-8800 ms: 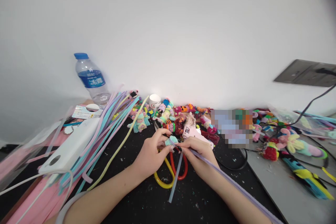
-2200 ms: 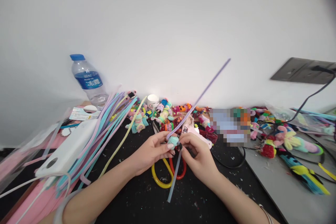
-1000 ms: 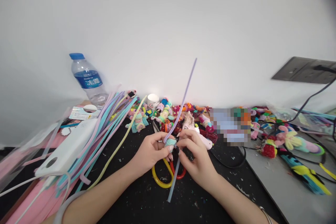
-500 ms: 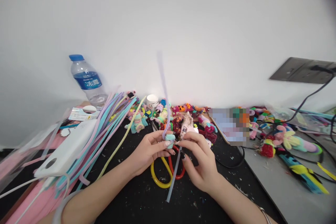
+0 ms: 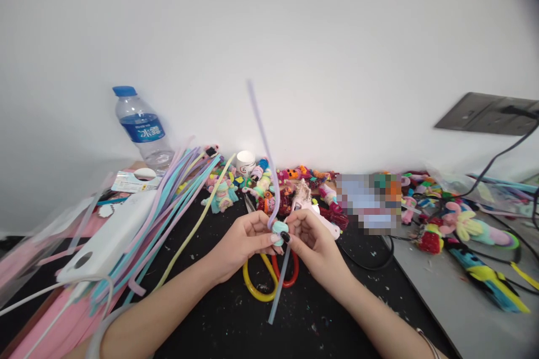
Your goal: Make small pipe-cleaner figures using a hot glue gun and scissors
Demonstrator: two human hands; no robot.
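Note:
In front of me, my left hand (image 5: pixel 252 240) pinches a small mint-green pipe-cleaner coil (image 5: pixel 279 228) between thumb and fingers. A long lavender pipe cleaner (image 5: pixel 264 143) rises from it, leaning left with its tip blurred. On the coil's right side, the black-nailed thumb of my right hand (image 5: pixel 318 247) presses, its fingers curled behind. Beneath my hands lie scissors with a yellow handle loop (image 5: pixel 251 287) and a red one. A pale pink glue gun (image 5: pixel 326 223) sits behind my right hand, partly covered; a translucent glue stick (image 5: pixel 279 289) extends toward me below the hands.
Loose pastel pipe cleaners (image 5: pixel 168 219) lie left beside a white power bank (image 5: pixel 109 235). A water bottle (image 5: pixel 141 123) leans against the wall. Several fuzzy figures (image 5: pixel 223 193) line the back, near a paper roll (image 5: pixel 245 162) and a blurred-out phone (image 5: pixel 366 202). Cables run at right.
My right thumb has come up onto the mint-green coil. The coil has shifted slightly right and down, and the lavender pipe cleaner now leans further left.

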